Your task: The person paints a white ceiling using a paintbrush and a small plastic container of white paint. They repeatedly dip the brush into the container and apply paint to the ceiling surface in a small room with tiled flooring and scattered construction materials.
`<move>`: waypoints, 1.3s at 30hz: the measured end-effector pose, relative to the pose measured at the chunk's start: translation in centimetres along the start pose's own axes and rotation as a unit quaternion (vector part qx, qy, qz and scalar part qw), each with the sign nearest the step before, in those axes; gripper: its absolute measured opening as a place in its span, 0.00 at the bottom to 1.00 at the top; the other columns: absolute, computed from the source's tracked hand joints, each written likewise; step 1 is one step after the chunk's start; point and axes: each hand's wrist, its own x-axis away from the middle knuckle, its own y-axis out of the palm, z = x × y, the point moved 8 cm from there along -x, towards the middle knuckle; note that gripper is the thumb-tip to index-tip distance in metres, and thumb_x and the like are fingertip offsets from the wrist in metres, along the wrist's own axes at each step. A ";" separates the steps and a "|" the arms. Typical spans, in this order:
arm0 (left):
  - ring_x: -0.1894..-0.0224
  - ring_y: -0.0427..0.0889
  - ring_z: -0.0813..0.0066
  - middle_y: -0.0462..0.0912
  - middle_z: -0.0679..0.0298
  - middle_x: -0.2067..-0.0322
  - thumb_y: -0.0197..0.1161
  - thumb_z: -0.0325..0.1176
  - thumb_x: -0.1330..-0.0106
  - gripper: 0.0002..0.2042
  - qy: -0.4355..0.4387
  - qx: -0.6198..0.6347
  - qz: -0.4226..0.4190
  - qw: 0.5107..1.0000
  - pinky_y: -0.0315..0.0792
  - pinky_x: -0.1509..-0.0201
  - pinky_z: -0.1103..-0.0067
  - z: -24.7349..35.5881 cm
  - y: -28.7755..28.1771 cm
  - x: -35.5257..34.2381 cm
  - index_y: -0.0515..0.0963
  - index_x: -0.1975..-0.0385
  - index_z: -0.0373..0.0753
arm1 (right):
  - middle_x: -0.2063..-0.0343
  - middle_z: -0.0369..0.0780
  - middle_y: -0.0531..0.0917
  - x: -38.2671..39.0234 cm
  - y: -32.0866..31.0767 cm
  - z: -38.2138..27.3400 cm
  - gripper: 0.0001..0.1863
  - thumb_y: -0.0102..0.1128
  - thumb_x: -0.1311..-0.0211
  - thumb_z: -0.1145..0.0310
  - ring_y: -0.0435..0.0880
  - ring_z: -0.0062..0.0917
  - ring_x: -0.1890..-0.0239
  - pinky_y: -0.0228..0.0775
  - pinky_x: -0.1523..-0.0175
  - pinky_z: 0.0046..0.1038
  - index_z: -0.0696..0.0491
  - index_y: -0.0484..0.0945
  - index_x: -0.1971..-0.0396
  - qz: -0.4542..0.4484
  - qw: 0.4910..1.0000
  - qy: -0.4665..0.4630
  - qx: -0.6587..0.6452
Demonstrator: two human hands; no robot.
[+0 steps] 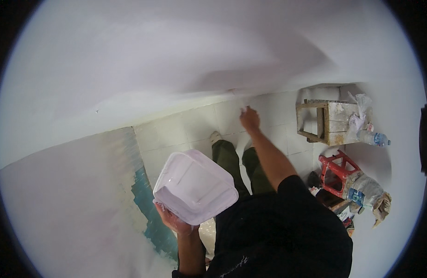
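A white, roughly square plastic tub (208,173) is held tilted in front of my body. Its inside is smeared with pale white paint or filler. My left hand (178,221) grips the tub from below at its near left corner, with pale smears on the fingers. My right arm stretches forward, and my right hand (250,119) is closed close to the white wall (195,60). Something pale and blurred shows at its fingertips, too indistinct to name.
A wooden stool (333,123) at the right carries a plastic bag (361,109) and a clear bottle (374,138). Nearer stands a red plastic stool (336,171) beside a crumpled sack (368,190). Teal paint (151,204) shows on the left wall. Pale tiles (199,123) cover the floor.
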 end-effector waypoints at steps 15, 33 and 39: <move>0.43 0.72 0.59 0.69 0.55 0.43 0.32 0.50 0.26 0.25 -0.017 0.091 -0.039 0.995 0.70 0.41 0.62 -0.8 0.9 0.8 0.61 0.39 0.39 | 0.67 0.48 0.83 5.8 -5.3 -6.2 0.17 0.55 0.38 0.59 0.81 0.46 0.61 0.73 0.53 0.42 0.58 0.77 0.60 -0.052 0.983 -0.170 -0.049; 0.43 0.73 0.54 0.70 0.49 0.45 0.41 0.44 0.27 0.23 -0.007 0.217 -0.217 0.952 0.72 0.42 0.60 -2.3 12.8 0.9 0.59 0.39 0.35 | 0.69 0.48 0.81 20.0 -51.0 -10.7 0.17 0.67 0.49 0.66 0.81 0.44 0.68 0.73 0.61 0.36 0.62 0.80 0.63 0.213 0.846 -0.476 0.109; 0.43 0.72 0.52 0.69 0.47 0.44 0.33 0.49 0.26 0.28 -0.088 0.218 -0.248 0.940 0.69 0.40 0.60 -2.3 15.9 1.2 0.57 0.37 0.33 | 0.71 0.45 0.80 22.7 -55.4 -17.1 0.23 0.70 0.64 0.67 0.80 0.37 0.74 0.71 0.73 0.32 0.61 0.81 0.64 0.120 0.775 -0.591 0.190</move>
